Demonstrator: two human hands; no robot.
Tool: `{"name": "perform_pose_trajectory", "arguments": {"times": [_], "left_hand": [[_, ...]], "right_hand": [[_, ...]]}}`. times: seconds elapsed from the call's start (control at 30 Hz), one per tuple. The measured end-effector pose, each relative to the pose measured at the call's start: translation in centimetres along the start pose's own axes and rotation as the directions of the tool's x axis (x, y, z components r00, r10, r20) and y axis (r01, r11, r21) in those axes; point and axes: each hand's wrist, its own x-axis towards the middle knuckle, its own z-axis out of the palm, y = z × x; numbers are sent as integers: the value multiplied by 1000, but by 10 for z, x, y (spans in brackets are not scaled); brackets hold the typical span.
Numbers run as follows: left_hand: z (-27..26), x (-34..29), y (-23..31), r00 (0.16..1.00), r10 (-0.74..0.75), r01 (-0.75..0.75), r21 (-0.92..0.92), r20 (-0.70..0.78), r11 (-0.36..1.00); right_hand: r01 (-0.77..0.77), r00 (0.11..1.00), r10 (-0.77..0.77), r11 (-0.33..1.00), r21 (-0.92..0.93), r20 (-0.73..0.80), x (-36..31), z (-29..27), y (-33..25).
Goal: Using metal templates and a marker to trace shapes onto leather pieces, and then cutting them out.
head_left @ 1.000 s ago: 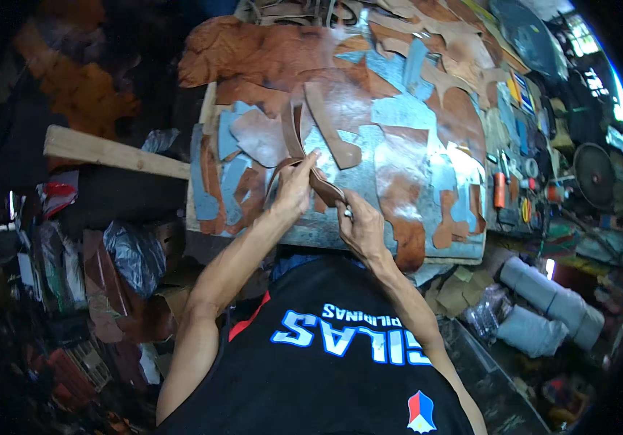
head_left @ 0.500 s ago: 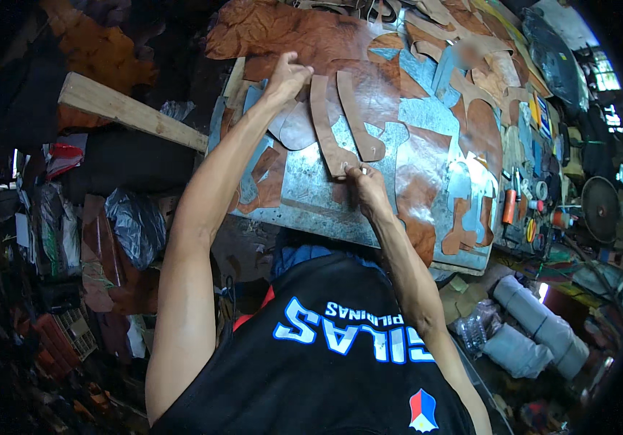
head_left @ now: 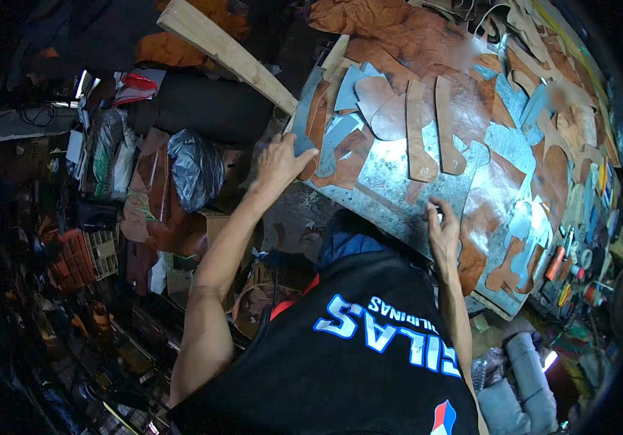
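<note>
My left hand point(head_left: 280, 163) is open at the table's left corner, thumb and fingers apart, beside brown leather scraps point(head_left: 340, 170). Above the front edge of the metal-topped table point(head_left: 380, 196) is my right hand point(head_left: 443, 226), its fingers curled. A small pale bit shows at those fingertips, too small to name. Just beyond lie two long tan leather pieces, hooked at the near end: the left one point(head_left: 419, 138) and the right one point(head_left: 446, 127). Each bears a small pale mark near its wide end. Neither hand touches them. Rounded leather cutouts point(head_left: 391, 119) lie to their left.
Brown hides point(head_left: 391, 32) and offcuts cover the table's far side. A wooden beam point(head_left: 228, 54) juts out at the left. An orange cylinder point(head_left: 556, 263) and rolls of tape stand at the right. Below left are a plastic-wrapped bundle point(head_left: 195, 170) and an orange crate point(head_left: 72, 257).
My view has swung left. My left hand has left the far end of the leather piece for the table's left corner. My right hand has drawn back toward me, off its near end.
</note>
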Motion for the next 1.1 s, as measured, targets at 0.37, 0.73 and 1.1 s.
{"name": "perform_pose_trajectory", "arguments": {"times": [0.37, 0.73, 1.1], "left_hand": [[8, 9, -3, 978, -156, 206, -558, 135, 804], [-21, -77, 116, 939, 201, 220, -937, 278, 271], [-17, -61, 137, 953, 202, 98, -858, 227, 504]], "right_hand": [[99, 977, -89, 994, -40, 193, -24, 11, -44], [496, 824, -516, 857, 140, 236, -14, 11, -114], [121, 909, 23, 941, 317, -416, 121, -156, 12]]}}
